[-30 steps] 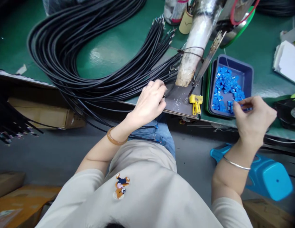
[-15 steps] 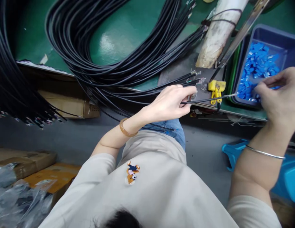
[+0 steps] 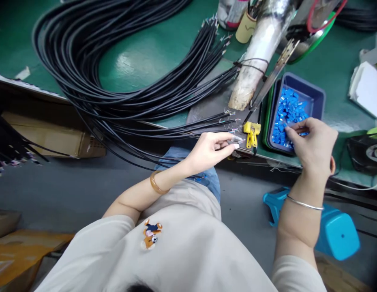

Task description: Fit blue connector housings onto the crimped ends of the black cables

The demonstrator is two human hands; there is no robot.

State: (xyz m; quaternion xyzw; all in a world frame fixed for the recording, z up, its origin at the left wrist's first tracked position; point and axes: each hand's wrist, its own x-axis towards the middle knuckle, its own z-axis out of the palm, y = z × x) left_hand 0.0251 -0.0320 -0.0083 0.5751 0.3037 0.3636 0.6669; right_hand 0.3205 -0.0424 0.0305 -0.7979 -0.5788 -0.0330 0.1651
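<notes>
My left hand (image 3: 208,150) is closed in a pinch near the bench's front edge. A pale cable end (image 3: 239,140) shows at its fingertips, and the fingers cover most of the cable. Just beyond them lie several loose black cables (image 3: 203,122) with stripped, coloured wire ends. At the bin, my right hand (image 3: 314,142) dips its thumb and forefinger into small blue plastic connectors (image 3: 287,111). Those two fingertips meet among the pieces, and whatever is between them is hidden. The dark blue bin (image 3: 318,95) holds the connectors in a heap.
A large bundle of black cables (image 3: 67,61) curves over the green bench (image 3: 136,52). Beside the bin are a yellow clamp (image 3: 251,133), a wrapped post (image 3: 252,69) and a metal bar (image 3: 275,75). A blue stool (image 3: 337,233) stands below; cardboard boxes (image 3: 94,142) sit under the bench.
The view has shifted to the right, showing more of the bench there. My right hand has gone further into the heap of connectors. The cable end now sits closer to my left fingers.
</notes>
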